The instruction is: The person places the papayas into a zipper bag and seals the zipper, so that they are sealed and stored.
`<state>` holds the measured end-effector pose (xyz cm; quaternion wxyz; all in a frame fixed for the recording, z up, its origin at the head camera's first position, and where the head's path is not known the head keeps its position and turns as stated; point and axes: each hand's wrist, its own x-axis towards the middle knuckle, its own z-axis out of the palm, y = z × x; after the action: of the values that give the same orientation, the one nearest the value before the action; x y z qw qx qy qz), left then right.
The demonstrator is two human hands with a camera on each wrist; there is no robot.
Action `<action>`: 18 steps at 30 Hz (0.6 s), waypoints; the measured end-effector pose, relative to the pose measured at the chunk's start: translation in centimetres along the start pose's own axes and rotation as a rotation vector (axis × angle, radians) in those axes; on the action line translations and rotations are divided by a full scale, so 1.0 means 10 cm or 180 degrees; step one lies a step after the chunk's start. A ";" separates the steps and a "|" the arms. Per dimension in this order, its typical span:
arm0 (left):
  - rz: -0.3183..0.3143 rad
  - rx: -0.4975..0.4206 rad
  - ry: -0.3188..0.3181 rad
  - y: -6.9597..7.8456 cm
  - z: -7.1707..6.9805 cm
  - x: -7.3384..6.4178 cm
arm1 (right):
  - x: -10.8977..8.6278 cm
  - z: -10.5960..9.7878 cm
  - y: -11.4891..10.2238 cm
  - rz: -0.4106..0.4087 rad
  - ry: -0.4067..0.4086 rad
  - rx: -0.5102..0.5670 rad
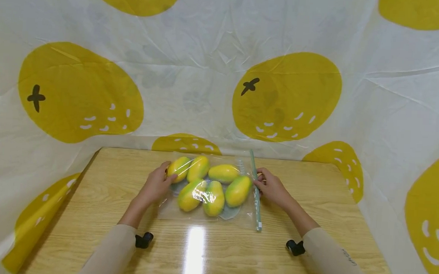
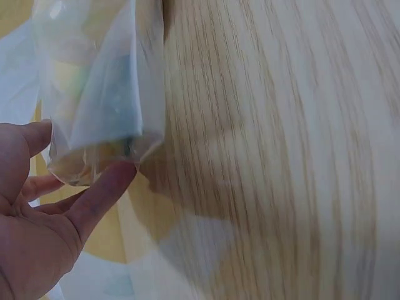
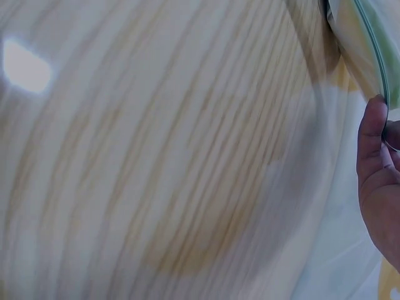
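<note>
A clear zip bag (image 1: 215, 218) lies on its side over the table, its green zip strip (image 1: 258, 207) toward the right. Inside it are several yellow-green mangoes (image 1: 214, 199), in two loose rows. My left hand (image 1: 158, 182) holds the bag's closed left end, thumb and fingers around the mango at that corner. Seen from the left wrist, the fingers (image 2: 103, 197) curl under the end of the bag. With thumb and fingertips, my right hand (image 1: 270, 187) pinches the zip edge near its middle. The right wrist view shows that pinch at the strip (image 3: 377, 53).
The wooden table (image 1: 291, 265) reflects a bright strip of light in front of the bag. A white cloth (image 1: 192, 86) printed with large yellow fruit hangs behind and at both sides. A small black device (image 1: 145, 240) sits at each wrist.
</note>
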<state>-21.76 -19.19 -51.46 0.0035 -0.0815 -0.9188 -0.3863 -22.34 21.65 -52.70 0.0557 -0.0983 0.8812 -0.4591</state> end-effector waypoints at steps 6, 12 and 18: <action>0.0045 0.0034 -0.0015 0.09 0.10 0.05 | -0.06 -0.14 0.09 -0.0026 0.0048 -0.0114; 0.0070 0.0068 0.0004 0.18 0.17 0.11 | -0.08 -0.25 0.13 -0.0008 0.0076 -0.0206; 0.0158 0.0115 0.0046 0.28 0.26 0.20 | -0.06 -0.39 0.16 0.0011 0.0165 -0.0303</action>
<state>-23.15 -15.12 -51.11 0.0212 -0.1013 -0.9232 -0.3701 -22.67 25.78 -51.75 0.0288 -0.0874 0.9033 -0.4190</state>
